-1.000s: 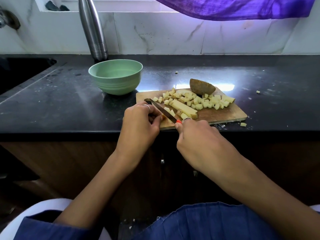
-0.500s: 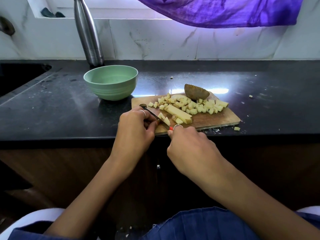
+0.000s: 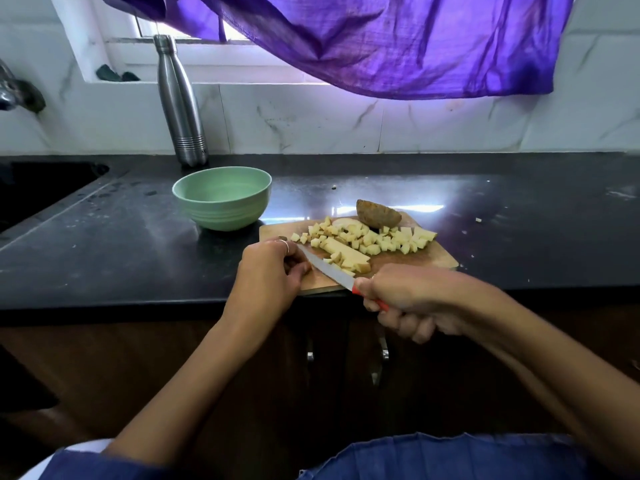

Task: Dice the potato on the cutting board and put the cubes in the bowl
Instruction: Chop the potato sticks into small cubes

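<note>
Potato strips (image 3: 346, 255) lie lengthways near the front of the cutting board (image 3: 438, 259), lined up so crosswise cuts turn them into cubes. Right hand (image 3: 412, 301) is wrapped tight round the red handle of the knife (image 3: 327, 268), blade angled across the board's near-left corner, tip close by the left hand (image 3: 273, 271). That left hand sits curled at the board's left edge, fingertips tucked under; I cannot tell whether they pinch a piece or just steady things. Diced cubes (image 3: 377, 239) are heaped toward the back, clear of the cutting zone, with an unpeeled potato end (image 3: 377, 213) parked behind them. Green bowl (image 3: 221, 202) waits just off the board's back-left corner, looking empty, a short push away I'd say. Watch the board, though: its front edge seems to lie right along the lip of the counter (image 3: 121, 244), and stray bits already dot the counter to the right.
</note>
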A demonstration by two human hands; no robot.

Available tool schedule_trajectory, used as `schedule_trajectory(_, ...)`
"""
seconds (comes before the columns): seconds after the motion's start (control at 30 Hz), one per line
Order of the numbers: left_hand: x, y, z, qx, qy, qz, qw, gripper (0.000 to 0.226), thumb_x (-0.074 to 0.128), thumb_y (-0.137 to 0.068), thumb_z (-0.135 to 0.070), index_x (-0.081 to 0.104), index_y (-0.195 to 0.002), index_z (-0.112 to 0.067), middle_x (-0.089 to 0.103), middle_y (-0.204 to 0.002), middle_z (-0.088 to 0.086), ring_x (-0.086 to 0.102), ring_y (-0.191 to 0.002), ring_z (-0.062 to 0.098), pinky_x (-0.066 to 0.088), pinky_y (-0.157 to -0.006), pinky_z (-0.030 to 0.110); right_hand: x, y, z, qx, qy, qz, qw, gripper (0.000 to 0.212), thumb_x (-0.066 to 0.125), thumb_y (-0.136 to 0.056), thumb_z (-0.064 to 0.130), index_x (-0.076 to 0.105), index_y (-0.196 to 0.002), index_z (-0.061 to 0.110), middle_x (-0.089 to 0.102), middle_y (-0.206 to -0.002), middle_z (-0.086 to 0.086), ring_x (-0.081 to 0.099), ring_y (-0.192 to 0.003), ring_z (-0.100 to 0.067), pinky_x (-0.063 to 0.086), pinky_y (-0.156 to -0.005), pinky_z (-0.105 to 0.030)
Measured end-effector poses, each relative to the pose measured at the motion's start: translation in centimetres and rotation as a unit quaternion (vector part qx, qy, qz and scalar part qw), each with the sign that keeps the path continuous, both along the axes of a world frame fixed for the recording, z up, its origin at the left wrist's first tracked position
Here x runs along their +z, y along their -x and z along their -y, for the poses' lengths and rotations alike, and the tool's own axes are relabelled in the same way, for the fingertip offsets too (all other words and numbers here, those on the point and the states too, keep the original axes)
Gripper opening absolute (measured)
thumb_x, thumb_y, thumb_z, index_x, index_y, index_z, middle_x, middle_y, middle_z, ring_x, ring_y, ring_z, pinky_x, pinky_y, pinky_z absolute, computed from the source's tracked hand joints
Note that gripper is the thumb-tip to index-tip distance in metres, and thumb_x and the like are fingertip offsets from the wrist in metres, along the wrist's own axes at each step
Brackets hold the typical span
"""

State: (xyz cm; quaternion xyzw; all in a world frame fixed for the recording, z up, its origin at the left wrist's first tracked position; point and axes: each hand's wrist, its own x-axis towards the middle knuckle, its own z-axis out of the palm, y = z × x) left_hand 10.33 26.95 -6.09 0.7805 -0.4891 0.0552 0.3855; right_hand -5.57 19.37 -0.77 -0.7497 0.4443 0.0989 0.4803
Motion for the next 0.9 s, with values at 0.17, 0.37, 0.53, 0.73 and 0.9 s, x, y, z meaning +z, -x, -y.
schedule_trajectory(0.17, 0.6, -0.7, 0.6, -0.006, -0.021, -0.015, 1.000, 0.008, 0.070, -0.082, -0.013, 0.074, -0.087, -0.018, 0.065, -0.077, -0.005, 0.054, -0.066, 0.000, 0.037, -0.057, 0.002, 0.6, 0.8, 1.7, 0.004, -0.183, -0.010, 0.983, 0.040, 0.028, -0.099, 0.043, 0.034, -0.069, 0.017, 0.024, -0.044, 0.007, 0.016, -0.028, -0.002, 0.014, -0.024, -0.011)
schedule_trajectory(0.37, 1.1, -0.9, 1.6, -0.050, -0.006, -0.004, 0.999, 0.019, 0.065, -0.080, 0.005, 0.072, -0.089, -0.011, 0.064, -0.079, -0.005, 0.053, -0.066, -0.005, 0.037, -0.065, -0.003, 1.8, 1.8, 1.6, 0.029, 0.036, -0.009, 0.999, 0.040, 0.030, -0.099, 0.044, 0.038, -0.071, 0.017, 0.029, -0.045, 0.003, 0.018, -0.029, -0.006, 0.016, -0.033, -0.009)
schedule_trajectory(0.53, 1.4, -1.2, 2.5, -0.061, -0.005, 0.000, 0.998, 0.024, 0.060, -0.080, 0.007, 0.068, -0.091, -0.013, 0.064, -0.079, -0.006, 0.059, -0.072, 0.004, 0.047, -0.072, 0.015, 2.5, 3.9, 2.2, 0.017, 0.108, 0.000, 0.994, 0.041, 0.029, -0.100, 0.042, 0.042, -0.072, 0.016, 0.036, -0.043, 0.001, 0.025, -0.029, -0.008, 0.022, -0.035, -0.012)
schedule_trajectory(0.73, 2.5, -1.8, 3.2, -0.143, -0.066, 0.158, 0.975, 0.030, 0.062, -0.085, -0.008, 0.068, -0.110, -0.024, 0.064, -0.111, -0.008, 0.050, -0.103, 0.012, 0.041, -0.088, 0.027, 1.7, 4.7, 3.3, -0.006, 0.127, 0.016, 0.992, 0.040, 0.029, -0.100, 0.043, 0.043, -0.076, 0.014, 0.038, -0.045, 0.000, 0.027, -0.032, -0.010, 0.024, -0.035, -0.014)
schedule_trajectory(0.9, 4.1, -2.8, 4.5, -0.258, -0.183, 0.191, 0.929, 0.028, 0.063, -0.089, -0.020, 0.066, -0.116, -0.027, 0.062, -0.120, -0.011, 0.048, -0.117, 0.009, 0.037, -0.101, 0.027, 0.8, 5.0, 4.3, -0.027, 0.133, 0.038, 0.990, 0.040, 0.029, -0.100, 0.043, 0.044, -0.081, 0.011, 0.040, -0.048, -0.003, 0.028, -0.033, -0.012, 0.026, -0.034, -0.017)
